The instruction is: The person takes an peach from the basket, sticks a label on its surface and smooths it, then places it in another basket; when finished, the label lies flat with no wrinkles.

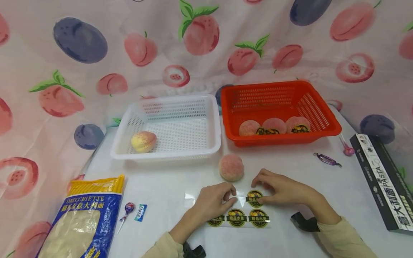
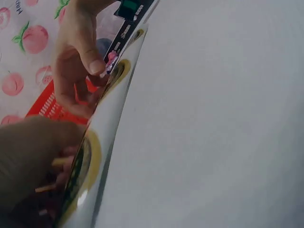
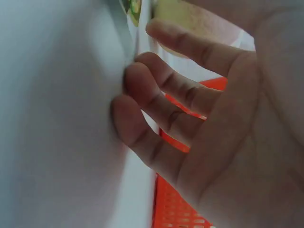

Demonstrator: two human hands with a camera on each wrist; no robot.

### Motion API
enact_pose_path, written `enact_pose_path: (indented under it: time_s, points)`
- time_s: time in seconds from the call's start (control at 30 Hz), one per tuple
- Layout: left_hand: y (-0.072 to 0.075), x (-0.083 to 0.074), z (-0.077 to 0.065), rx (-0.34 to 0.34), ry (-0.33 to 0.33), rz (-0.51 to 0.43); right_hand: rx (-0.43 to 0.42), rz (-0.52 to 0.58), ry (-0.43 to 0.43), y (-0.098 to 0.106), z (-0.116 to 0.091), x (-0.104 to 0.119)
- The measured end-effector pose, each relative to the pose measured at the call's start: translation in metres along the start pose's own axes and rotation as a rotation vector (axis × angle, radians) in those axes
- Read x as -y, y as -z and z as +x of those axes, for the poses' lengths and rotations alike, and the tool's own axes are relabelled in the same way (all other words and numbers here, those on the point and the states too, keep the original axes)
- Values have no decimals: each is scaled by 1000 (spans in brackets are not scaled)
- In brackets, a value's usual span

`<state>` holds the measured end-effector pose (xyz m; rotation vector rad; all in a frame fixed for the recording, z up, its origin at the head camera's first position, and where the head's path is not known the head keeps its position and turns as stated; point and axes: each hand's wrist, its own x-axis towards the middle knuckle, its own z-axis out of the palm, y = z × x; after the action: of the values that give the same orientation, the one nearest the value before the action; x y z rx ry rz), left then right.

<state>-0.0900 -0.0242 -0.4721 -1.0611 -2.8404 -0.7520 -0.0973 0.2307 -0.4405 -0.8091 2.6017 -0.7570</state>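
Observation:
A clear sheet [image 1: 240, 201] of round black-and-gold fruit stickers lies on the white table. My left hand [image 1: 211, 199] rests at its left part with bent fingers, partly covering one sticker. At the sheet's right side, my right hand [image 1: 282, 188] has its thumb beside the upper sticker [image 1: 254, 198] and its fingers apart from the thumb. In the right wrist view, the fingers [image 3: 183, 97] are gently bent with their tips near the surface. Just beyond both hands sits a pink peach [image 1: 231, 167]. The left hand [image 2: 33, 147] looks dark and blurred in the left wrist view.
A white basket [image 1: 167, 156] holds a yellow-pink peach; a red basket [image 1: 284, 139] holds three peaches with stickers. An orecchiette bag [image 1: 87, 218], a lollipop [image 1: 129, 207] and a blue candy [image 1: 140, 212] lie left. At right are a purple candy [image 1: 327, 159], pink lollipop [image 1: 348, 150] and pasta box [image 1: 382, 182].

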Motion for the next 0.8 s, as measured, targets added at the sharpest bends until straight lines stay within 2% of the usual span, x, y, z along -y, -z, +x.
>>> enact_pose_path:
  time_s: [0.13,0.3,0.4,0.53,0.67,0.8]
  points:
    - [2,-7,0,14,56,66,10,-77,-9,-2,3,6]
    - [-1,-13,1,-26,-9,137,-17,-86,2,-7,5,8]
    - [-7,-12,1,-71,-33,108,-16,-63,1,-11,5,7]
    - [-13,-10,0,-123,-34,56,-22,-49,6,-15,4,6]
    - [-17,-4,0,-144,-64,62,-29,-48,7,-16,5,6]
    - [-18,0,4,-155,-122,77,-34,-47,-10,-15,5,4]
